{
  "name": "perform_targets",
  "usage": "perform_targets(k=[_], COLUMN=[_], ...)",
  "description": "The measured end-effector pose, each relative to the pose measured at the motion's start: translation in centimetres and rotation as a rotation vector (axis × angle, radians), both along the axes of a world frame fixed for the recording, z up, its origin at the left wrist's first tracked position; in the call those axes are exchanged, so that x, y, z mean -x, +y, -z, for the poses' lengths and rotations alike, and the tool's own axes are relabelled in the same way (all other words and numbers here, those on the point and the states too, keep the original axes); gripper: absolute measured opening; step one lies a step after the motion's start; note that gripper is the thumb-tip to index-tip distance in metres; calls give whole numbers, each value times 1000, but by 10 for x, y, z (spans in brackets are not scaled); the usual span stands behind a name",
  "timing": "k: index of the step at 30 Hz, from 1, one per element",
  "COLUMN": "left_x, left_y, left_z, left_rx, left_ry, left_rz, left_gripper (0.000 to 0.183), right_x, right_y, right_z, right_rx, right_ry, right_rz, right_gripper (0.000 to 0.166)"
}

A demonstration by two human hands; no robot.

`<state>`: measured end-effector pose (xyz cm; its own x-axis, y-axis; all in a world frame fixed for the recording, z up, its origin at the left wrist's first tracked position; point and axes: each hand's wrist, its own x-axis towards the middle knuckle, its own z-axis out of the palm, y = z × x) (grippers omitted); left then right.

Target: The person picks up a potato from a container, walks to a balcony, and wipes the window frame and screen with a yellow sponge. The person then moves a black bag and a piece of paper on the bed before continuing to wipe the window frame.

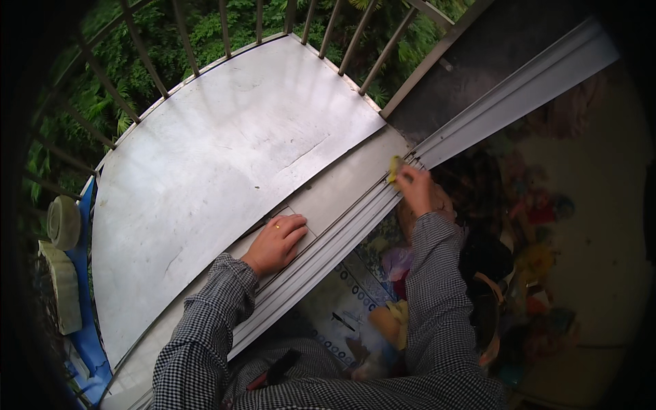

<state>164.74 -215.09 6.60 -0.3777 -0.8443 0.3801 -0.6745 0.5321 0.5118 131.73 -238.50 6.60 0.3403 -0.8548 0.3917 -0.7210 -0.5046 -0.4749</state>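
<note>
My right hand [416,188] pinches a small yellow sponge or cloth [394,169] at the right end of the white window track [328,234], beside the upright window frame [512,97]. The piece looks slightly blurred, and its exact kind is unclear. On the pale tiled sill [348,187] rests my left hand [279,241], palm down, a ring on one finger and nothing visible in its grasp. Beyond the sill lies a large white metal sheet [205,169] with scratches and a few dark specks.
Metal bars [225,31] enclose the outer ledge, with green foliage behind. At left are a round pale pot or lid [64,215], a foam block [64,287] and blue sheeting [84,256]. Inside, below the track, lie a pen [342,323], yellow cloth [398,318] and bags.
</note>
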Motion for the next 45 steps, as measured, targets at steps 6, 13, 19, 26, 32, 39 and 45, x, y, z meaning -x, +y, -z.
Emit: perform_targets(k=[6, 13, 19, 26, 32, 39, 45], left_x=[-12, -5, -1, -7, -3, 1, -2], left_y=[9, 3, 4, 5, 5, 6, 6], left_z=[-2, -3, -1, -5, -3, -4, -10], left_rx=[-26, -21, -6, -27, -28, -32, -38], left_ry=[-32, -29, -6, -17, -24, -15, -27], left_rz=[-26, -21, -14, -38, -26, -30, -36], left_gripper=[40, 37, 37, 38, 40, 39, 37], right_x=[-63, -84, -44, -61, -15, -87, -117], right_y=[47, 22, -53, -51, -8, 51, 87], right_z=[15, 20, -46, -50, 12, 13, -109], right_rx=[8, 91, -351, -245, -158, -196, 271], right_ry=[242, 340, -571, -461, 101, 296, -321], right_rz=[93, 418, 23, 10, 70, 346, -83], right_gripper=[15, 7, 26, 21, 24, 25, 20])
